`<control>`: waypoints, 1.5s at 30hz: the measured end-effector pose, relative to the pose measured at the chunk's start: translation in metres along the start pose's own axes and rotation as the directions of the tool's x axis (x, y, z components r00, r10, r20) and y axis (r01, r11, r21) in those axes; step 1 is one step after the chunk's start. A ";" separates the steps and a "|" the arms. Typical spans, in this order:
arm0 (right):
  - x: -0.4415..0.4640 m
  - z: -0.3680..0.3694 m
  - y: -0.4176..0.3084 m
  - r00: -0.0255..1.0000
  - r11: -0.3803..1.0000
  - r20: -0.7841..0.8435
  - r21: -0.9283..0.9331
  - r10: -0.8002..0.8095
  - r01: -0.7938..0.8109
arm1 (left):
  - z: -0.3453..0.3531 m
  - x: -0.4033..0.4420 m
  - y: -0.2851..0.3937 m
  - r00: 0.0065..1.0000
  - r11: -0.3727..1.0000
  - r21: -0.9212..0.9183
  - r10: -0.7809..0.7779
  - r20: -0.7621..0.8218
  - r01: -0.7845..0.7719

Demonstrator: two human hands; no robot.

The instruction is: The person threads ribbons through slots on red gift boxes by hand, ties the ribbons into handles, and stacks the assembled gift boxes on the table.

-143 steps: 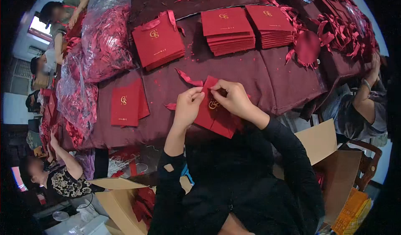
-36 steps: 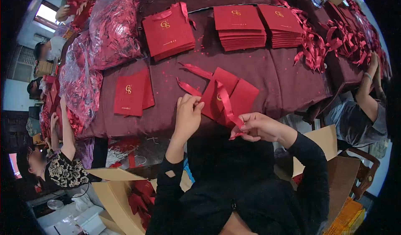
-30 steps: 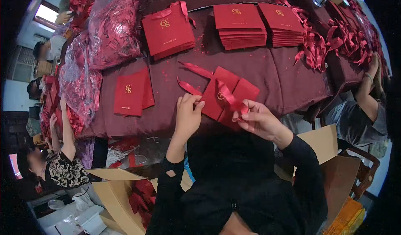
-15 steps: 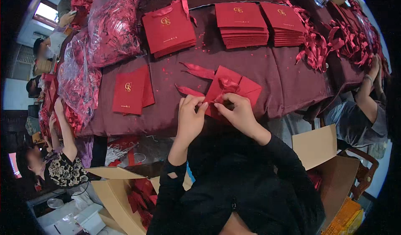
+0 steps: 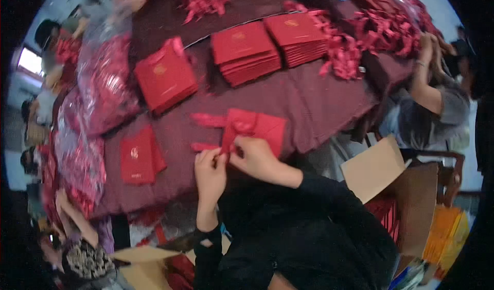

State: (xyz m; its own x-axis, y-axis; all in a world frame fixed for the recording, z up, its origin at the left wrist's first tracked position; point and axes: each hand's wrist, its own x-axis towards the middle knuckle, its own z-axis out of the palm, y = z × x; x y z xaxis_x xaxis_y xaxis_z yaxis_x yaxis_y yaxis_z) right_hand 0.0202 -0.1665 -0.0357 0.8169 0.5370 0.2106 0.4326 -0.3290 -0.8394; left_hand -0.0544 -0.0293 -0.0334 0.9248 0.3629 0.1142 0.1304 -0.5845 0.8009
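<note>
A red bag [image 5: 267, 130] with ribbon on it lies at the table's near edge. My left hand [image 5: 211, 174] pinches at its lower left corner, fingers closed. My right hand [image 5: 254, 158] is closed beside it, thumb and fingertips together at the ribbon near that corner. Blur hides exactly what lies between the fingertips. Loose ribbon ends [image 5: 208, 120] stick out to the left of the bag. Further left, a few flat red bags [image 5: 138, 158] with a gold logo overlap on the dark red cloth.
Stacks of red bags [image 5: 247, 50] stand across the table [image 5: 319, 104]. Ribbon piles [image 5: 342, 53] lie at the right. Plastic sacks of ribbon [image 5: 105, 79] fill the left side. Open cardboard boxes [image 5: 373, 169] flank my body. Co-workers' arms [image 5: 427, 89] reach in from both sides.
The whole view has tilted and shifted, with blur. My right hand, lower right of the bag a second ago, has come over beside my left hand, bringing the ribbon to the bag's corner.
</note>
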 end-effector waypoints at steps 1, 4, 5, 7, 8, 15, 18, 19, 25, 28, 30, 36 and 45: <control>-0.001 0.004 0.004 1.000 1.000 -0.002 -0.021 -0.018 0.018 | 0.003 -0.002 -0.004 1.000 1.000 -0.028 -0.013 -0.009 0.012; -0.006 0.009 0.011 0.996 0.996 -0.018 -0.023 -0.084 0.084 | 0.004 -0.003 -0.007 0.999 0.999 0.012 0.042 0.021 -0.042; -0.006 0.008 0.009 0.999 0.999 0.013 -0.008 -0.046 0.046 | 0.006 -0.003 -0.017 0.998 0.998 0.002 0.057 0.036 -0.057; -0.001 0.008 0.009 0.999 0.998 0.040 -0.059 -0.021 0.023 | 0.007 -0.003 -0.016 0.999 0.999 -0.046 -0.028 0.027 0.029; 0.000 0.008 0.010 0.998 0.998 0.067 -0.069 0.017 -0.012 | 0.008 -0.002 -0.022 0.999 1.000 -0.021 0.015 0.042 -0.014; 0.009 0.001 0.008 0.994 0.999 0.096 0.008 0.046 -0.047 | 0.013 -0.004 -0.013 0.999 1.000 0.026 -0.010 0.047 0.009; 0.016 0.010 0.015 0.992 0.998 0.105 -0.013 0.070 -0.069 | 0.015 -0.005 -0.013 1.000 0.995 0.098 0.018 -0.004 -0.017; 0.018 0.010 0.015 0.993 0.998 0.101 -0.014 0.068 -0.067 | 0.016 -0.005 -0.017 1.000 0.996 0.089 0.027 -0.005 -0.026; 0.022 0.007 0.013 0.980 0.993 0.163 -0.056 0.114 -0.107 | 0.017 -0.004 -0.014 1.000 0.995 0.096 0.013 0.013 -0.014; 0.021 -0.002 0.007 0.986 0.993 0.143 -0.090 0.084 -0.072 | 0.015 -0.004 -0.020 0.986 0.980 0.112 0.160 0.039 -0.163; 0.020 0.000 0.015 0.983 0.995 0.152 -0.004 0.103 -0.104 | 0.012 0.000 -0.022 0.993 0.998 -0.049 -0.022 0.119 0.028; 0.007 -0.016 0.023 0.985 0.927 0.172 0.374 -0.031 -0.036 | 0.006 0.003 -0.012 0.963 0.907 -0.326 -0.247 0.105 0.268; 0.008 -0.009 0.042 0.959 0.846 0.277 0.498 0.054 -0.192 | 0.009 0.002 -0.020 0.966 0.935 -0.249 -0.225 0.129 0.251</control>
State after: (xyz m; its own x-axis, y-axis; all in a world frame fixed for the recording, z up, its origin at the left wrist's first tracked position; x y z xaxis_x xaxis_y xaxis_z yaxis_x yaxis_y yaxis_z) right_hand 0.0481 -0.1830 -0.0646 0.7013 0.7126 0.0176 0.0195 0.0055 -0.9998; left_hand -0.0514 -0.0236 -0.0542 0.9099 0.3882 -0.1459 0.2654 -0.2748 0.9241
